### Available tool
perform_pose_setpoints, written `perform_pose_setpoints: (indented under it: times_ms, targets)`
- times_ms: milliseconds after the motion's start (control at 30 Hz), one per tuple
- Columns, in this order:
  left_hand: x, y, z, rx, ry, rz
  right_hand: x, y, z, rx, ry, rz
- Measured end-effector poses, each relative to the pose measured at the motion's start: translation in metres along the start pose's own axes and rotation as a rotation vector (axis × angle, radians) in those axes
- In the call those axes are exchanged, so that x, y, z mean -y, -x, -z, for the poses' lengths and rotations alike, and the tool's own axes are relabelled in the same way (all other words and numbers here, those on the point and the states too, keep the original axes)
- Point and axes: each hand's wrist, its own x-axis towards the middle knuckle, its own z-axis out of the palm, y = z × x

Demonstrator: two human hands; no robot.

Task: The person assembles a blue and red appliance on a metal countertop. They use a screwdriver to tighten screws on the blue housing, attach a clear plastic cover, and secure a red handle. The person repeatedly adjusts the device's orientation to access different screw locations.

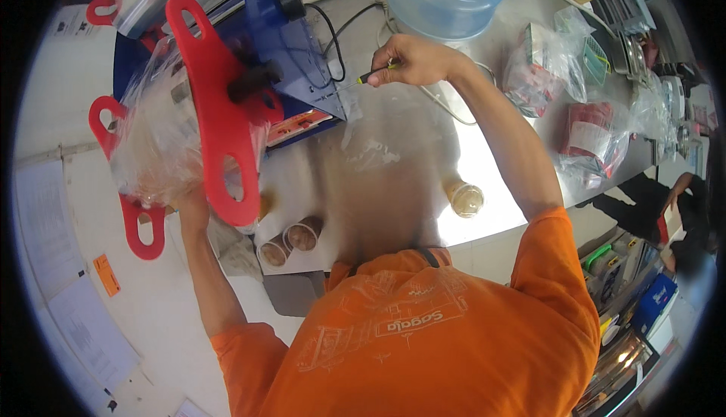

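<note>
My right hand is closed round the black and yellow handle of a screwdriver. Its thin shaft points left, and the tip is near the lower corner of a blue metal machine; whether it touches a screw is too small to tell. A large red plate with slotted lobes stands out on the machine's left side. Behind it is a roll wrapped in clear plastic film. My left hand reaches up under this roll, its fingers hidden by the film and the red plate.
Lidded cups of brown drink stand near the counter's front edge, another cup farther right. A big blue water bottle stands at the back, beside black cables. Plastic-bagged packs lie on the right. Another person is at far right.
</note>
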Motion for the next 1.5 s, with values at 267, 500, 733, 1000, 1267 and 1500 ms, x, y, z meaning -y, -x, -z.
perform_pose_setpoints:
  times_ms: [267, 500, 733, 1000, 1267, 1500]
  targets:
    - [-0.056, 0.010, -0.017, 0.007, 0.350, 0.102, 0.009, 0.015, 0.022, 0.067, 0.076, -0.119]
    - [0.006, 0.009, -0.014, -0.017, 0.303, 0.100, 0.014, 0.001, 0.006, -0.035, -0.041, -0.031]
    - [-0.050, 0.020, -0.022, 0.004, 0.430, 0.085, 0.017, 0.007, 0.013, -0.022, 0.076, -0.006]
    - [-0.069, 0.037, -0.027, -0.053, 0.499, 0.177, 0.032, 0.001, 0.010, -0.019, 0.062, -0.160]
    - [-0.065, 0.111, -0.067, -0.240, 0.674, 0.348, 0.025, 0.003, 0.011, -0.001, 0.110, -0.195]
    - [-0.039, 0.183, -0.093, -0.115, 0.836, 0.412, 0.016, 0.005, 0.009, -0.026, 0.109, -0.062]
